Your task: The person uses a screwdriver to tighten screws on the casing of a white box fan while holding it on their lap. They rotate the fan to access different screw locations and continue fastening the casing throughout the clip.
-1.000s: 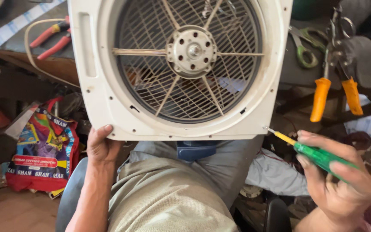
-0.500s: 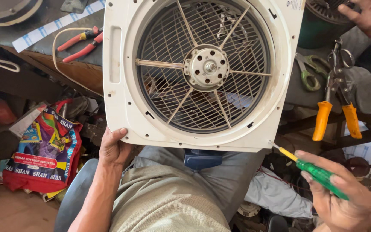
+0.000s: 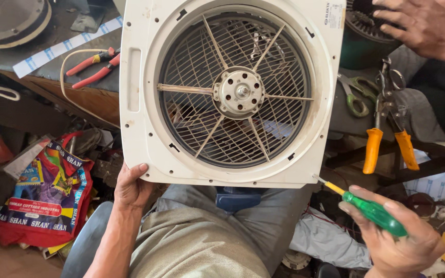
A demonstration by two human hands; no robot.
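Since the earlier frame the fan housing [image 3: 230, 92] has slid to the right of the view and sits a little lower, the left hand [image 3: 131, 188] has gone with it, and another person's hand [image 3: 428, 28] has come further in at the top right corner.

In the head view, the white square fan housing stands tilted up on the person's lap, its lower edge resting over the grey trousers [image 3: 207, 242]. A round wire grille fills its middle, with thin spokes running out from a round metal hub [image 3: 240, 92].

The left hand grips the housing's lower left corner, thumb lying up on the front face, fingers hidden behind; its grip is clenched on the frame.

The right hand [image 3: 397, 239] is closed around the green handle of a screwdriver [image 3: 364, 206]. The yellow neck and metal tip point up and left, and the tip meets the housing's lower right corner.

On the desk behind, red-handled pliers [image 3: 91, 67] lie to the left of the housing beside a pale loop of cord. To the right, orange-handled pliers [image 3: 387, 134] hang just beside green-handled scissors [image 3: 354, 95]. The other person's hand rests on a dark ribbed round part at the top right. A bright printed bag [image 3: 42, 201] lies on the floor at lower left.
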